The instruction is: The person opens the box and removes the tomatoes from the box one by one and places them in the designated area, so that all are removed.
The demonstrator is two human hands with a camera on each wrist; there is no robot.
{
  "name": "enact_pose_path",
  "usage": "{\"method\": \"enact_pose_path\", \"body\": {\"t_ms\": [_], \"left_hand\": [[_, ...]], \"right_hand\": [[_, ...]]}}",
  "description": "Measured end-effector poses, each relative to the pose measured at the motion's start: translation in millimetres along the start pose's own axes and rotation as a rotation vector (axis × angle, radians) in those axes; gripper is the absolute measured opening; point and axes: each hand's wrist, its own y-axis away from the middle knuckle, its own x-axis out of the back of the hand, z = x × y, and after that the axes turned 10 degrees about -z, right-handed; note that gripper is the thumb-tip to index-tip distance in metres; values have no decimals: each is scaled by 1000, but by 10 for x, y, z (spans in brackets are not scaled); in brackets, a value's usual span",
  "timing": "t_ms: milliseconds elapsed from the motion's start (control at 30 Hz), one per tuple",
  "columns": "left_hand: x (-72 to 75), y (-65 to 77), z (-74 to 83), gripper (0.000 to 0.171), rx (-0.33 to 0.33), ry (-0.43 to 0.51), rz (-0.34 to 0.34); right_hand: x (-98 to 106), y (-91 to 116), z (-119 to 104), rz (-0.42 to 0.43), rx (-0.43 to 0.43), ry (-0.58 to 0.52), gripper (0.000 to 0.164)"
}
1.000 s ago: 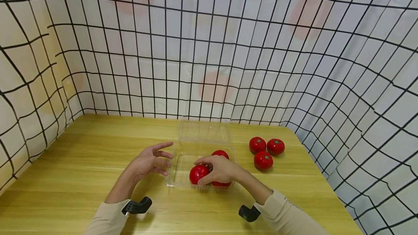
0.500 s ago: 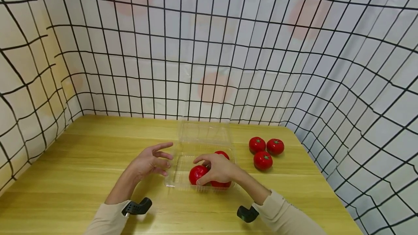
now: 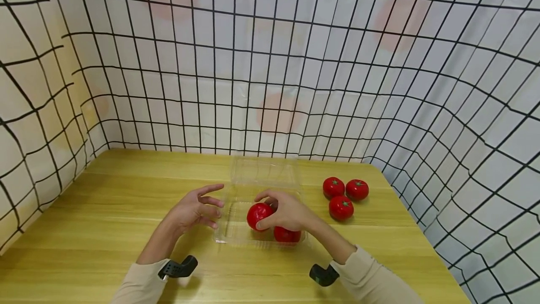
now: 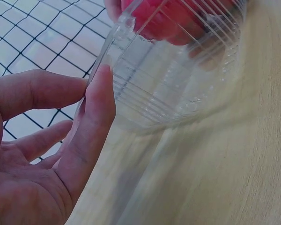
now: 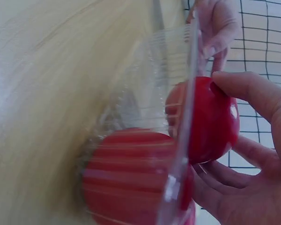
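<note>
A clear plastic clamshell box (image 3: 221, 239) lies on the table with its lid (image 3: 263, 171) folded back. My left hand (image 3: 195, 211) is at its left side; in the left wrist view the thumb and a finger pinch the rim (image 4: 103, 56). With my right hand (image 3: 288, 211) I hold a red tomato (image 3: 258, 216) over the box, thumb and fingers spread round it. Another tomato (image 3: 287, 235) sits in the box's front right corner, below that hand. Seen from the right wrist, the held tomato (image 5: 213, 122) is at the rim, partly behind the clear wall.
Three red tomatoes with green stem marks, one of them the front tomato (image 3: 341, 208), stand grouped on the wooden table (image 3: 126, 191) right of the box. White, black-gridded sheeting (image 3: 261, 74) encloses the table at the back and sides.
My right hand has lifted the tomato slightly up and away from the box's front edge. The tomato at the back right is now hidden behind that hand. My left hand stays put.
</note>
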Motion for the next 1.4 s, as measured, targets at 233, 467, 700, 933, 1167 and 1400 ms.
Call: {"method": "enact_pose_path", "body": {"t_ms": [233,467,700,933,1167,1400], "left_hand": [[12,6,-2,87,-9,9,-2],[12,3,-2,88,-10,15,4],[34,3,-28,88,-17,17,-12],[54,14,-40,87,-17,16,-24],[31,25,-31,87,-18,6,-26],[14,28,-15,87,-26,15,-38]], "right_hand": [[116,73,-39,33,17,-8,52],[205,131,-21,50,27,-58,48],[343,216,8,37,34,-181,49],[474,320,69,92,53,-171,53],[565,454,167,151,66,-193,53],[663,612,293,213,57,-140,56]]}}
